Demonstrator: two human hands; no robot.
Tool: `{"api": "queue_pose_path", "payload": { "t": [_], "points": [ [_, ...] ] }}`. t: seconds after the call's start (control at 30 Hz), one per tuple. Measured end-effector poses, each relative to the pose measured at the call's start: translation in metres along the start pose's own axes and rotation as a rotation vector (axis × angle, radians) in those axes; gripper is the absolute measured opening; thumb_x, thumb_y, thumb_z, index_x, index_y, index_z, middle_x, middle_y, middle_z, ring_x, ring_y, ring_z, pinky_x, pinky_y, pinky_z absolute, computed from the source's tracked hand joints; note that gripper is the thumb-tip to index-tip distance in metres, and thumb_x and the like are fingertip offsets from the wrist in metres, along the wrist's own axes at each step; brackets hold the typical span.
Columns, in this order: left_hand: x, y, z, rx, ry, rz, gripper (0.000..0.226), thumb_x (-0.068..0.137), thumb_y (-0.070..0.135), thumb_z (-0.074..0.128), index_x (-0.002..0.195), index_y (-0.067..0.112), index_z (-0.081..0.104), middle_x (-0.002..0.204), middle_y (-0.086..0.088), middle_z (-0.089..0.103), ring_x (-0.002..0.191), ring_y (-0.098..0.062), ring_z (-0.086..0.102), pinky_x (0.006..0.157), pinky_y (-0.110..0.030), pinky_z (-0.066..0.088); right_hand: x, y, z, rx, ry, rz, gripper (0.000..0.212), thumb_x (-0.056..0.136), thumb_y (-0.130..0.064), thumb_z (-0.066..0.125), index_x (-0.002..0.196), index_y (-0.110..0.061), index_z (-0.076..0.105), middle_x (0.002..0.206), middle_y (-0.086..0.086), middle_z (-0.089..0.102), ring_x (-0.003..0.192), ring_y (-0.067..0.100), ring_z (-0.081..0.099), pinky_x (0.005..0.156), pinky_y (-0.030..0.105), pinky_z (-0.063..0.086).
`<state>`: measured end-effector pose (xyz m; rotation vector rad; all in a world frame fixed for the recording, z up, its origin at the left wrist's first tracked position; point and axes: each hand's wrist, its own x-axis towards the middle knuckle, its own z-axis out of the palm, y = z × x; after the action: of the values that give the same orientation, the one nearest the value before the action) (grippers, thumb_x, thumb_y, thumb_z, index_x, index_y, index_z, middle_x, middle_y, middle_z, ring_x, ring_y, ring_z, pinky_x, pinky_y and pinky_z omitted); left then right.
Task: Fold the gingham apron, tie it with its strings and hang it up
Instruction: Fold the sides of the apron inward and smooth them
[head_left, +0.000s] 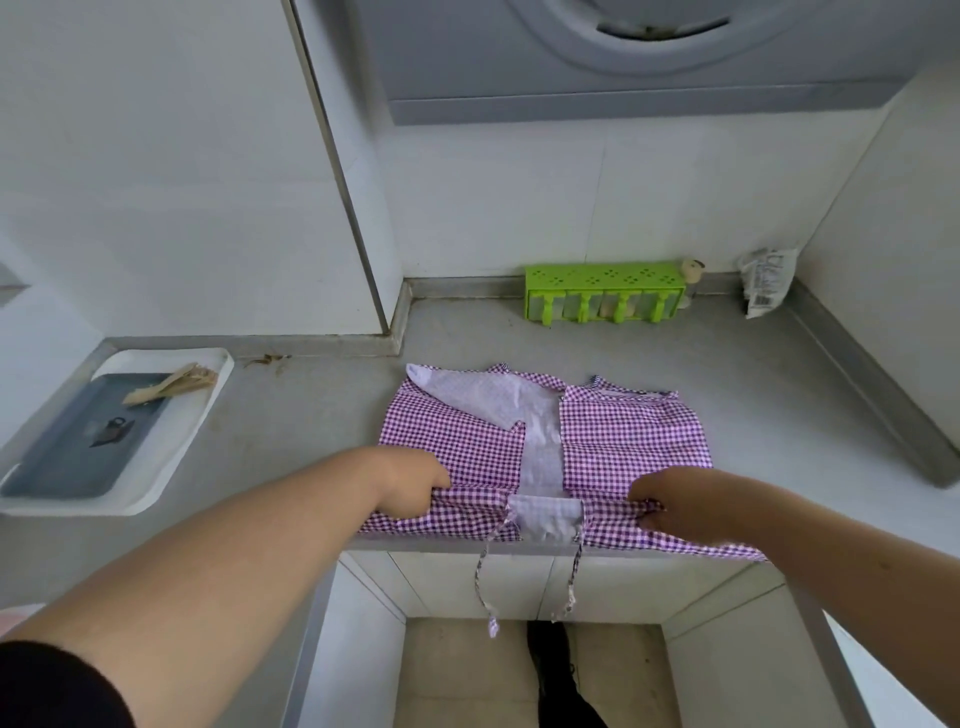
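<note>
The purple and white gingham apron (628, 441) lies on the grey counter (311, 415), its two sides folded inward so a strip of pale lining shows down the middle. Its near edge reaches the counter's front rim. My left hand (410, 488) grips the near fold of cloth on the left side. On the right side my right hand (670, 501) pinches the same fold. Two thin apron strings (483, 582) hang down over the counter's front edge, one on either side of the pale strip.
A green spice rack (605, 293) stands at the back wall, a plastic packet (766, 283) in the right corner. A white tray (156, 452) with a dark board and brown scraps sits at the left. A range hood (623, 62) hangs overhead.
</note>
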<state>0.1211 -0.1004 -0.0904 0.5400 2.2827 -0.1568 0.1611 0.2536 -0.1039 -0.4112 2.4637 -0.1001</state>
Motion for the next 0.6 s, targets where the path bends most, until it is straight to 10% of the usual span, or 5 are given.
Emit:
{"api": "queue_pose_path", "payload": {
  "t": [0.17,0.3,0.6],
  "points": [
    [0.008,-0.014,-0.030,-0.040,0.121,-0.034,0.019,0.100,0.014,0.051,0.091,0.030,0.055,0.101,0.000,0.060,0.096,-0.022,0.060,0.081,-0.034,0.048,0.015,0.017,-0.041,-0.003,0.076,0.017,0.023,0.101,-0.041,0.059,0.122,-0.034,0.064,0.113,-0.013,0.065,0.100,0.010,0.061,0.095,0.032,0.052],
    [0.033,-0.030,-0.060,-0.102,0.218,-0.098,0.032,0.101,0.013,0.049,0.125,0.025,0.066,0.126,-0.002,0.066,0.106,-0.021,0.062,0.095,-0.036,0.052,0.044,0.036,-0.076,-0.039,0.177,0.029,0.004,0.101,-0.039,0.056,0.099,-0.037,0.057,0.101,-0.011,0.063,0.095,0.015,0.061,0.087,0.034,0.050],
    [0.121,-0.059,-0.121,-0.151,0.398,-0.224,0.023,0.105,0.034,0.049,0.110,0.022,0.068,0.103,0.000,0.067,0.091,-0.019,0.063,0.082,-0.037,0.053,0.151,0.085,-0.118,0.059,0.253,0.150,0.024,0.100,-0.038,0.050,0.115,-0.029,0.066,0.121,-0.003,0.065,0.108,0.023,0.062,0.096,0.042,0.052]
  ]
}}
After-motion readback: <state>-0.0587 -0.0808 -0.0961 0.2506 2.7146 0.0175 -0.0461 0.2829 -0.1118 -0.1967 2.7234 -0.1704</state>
